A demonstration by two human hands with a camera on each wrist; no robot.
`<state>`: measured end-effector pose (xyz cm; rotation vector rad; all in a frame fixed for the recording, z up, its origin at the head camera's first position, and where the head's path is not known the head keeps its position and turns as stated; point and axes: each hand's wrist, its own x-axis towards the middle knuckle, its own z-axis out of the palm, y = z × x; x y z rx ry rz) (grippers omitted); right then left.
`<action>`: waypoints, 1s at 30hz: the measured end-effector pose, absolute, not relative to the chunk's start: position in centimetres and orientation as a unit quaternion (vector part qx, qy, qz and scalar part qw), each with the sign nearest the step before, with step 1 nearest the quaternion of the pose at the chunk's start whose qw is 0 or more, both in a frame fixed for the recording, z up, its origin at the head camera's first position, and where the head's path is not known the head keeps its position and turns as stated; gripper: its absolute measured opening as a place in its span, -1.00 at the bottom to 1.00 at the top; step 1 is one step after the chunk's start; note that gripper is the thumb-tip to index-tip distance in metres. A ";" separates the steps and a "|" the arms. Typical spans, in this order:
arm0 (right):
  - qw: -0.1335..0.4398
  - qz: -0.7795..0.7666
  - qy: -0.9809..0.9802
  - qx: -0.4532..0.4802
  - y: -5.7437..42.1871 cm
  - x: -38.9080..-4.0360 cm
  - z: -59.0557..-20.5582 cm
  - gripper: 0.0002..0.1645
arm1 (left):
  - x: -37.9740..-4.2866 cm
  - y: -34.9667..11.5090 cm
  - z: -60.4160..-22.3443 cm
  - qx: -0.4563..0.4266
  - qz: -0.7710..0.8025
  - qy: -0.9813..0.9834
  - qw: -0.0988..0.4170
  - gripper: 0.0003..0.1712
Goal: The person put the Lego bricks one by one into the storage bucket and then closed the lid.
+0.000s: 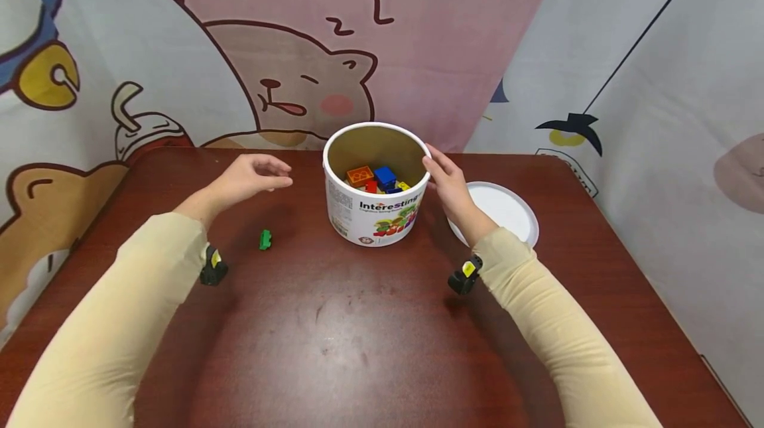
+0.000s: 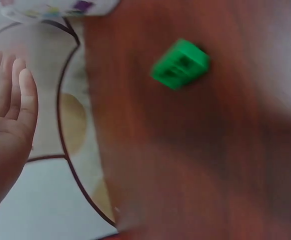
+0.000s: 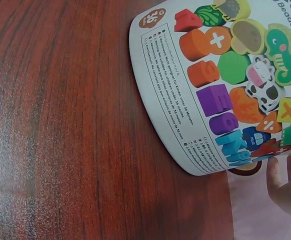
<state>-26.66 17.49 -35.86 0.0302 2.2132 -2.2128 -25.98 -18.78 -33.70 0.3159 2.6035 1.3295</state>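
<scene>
A white bucket point(image 1: 352, 215) with printed pictures stands upright towards the back of the table. Inside lie several toy blocks, among them an orange block point(image 1: 360, 176) and a blue block point(image 1: 384, 177). My right hand point(image 1: 451, 190) is at the bucket's right side, thumb and fingertips at the rim and outer wall. Fingers point(image 3: 274, 172) of that hand overlap the printed wall in the right wrist view. Left of the bucket, my left hand point(image 1: 247, 178) hovers apart from it, fingers loosely bent, holding nothing. A small green block point(image 2: 180, 65) lies on the table below that hand.
A round white lid point(image 1: 507, 212) lies on the brown table point(image 1: 334, 342) right of the bucket, partly behind the right forearm. Behind the table's far edge hangs a cloth point(image 1: 442, 30) printed with cartoon animals.
</scene>
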 end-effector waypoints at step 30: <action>0.007 -0.710 0.704 0.008 17.4 -26.7 -35.8 -0.43 | -21.9 -23.4 -41.0 0.137 0.418 0.884 0.161 -0.47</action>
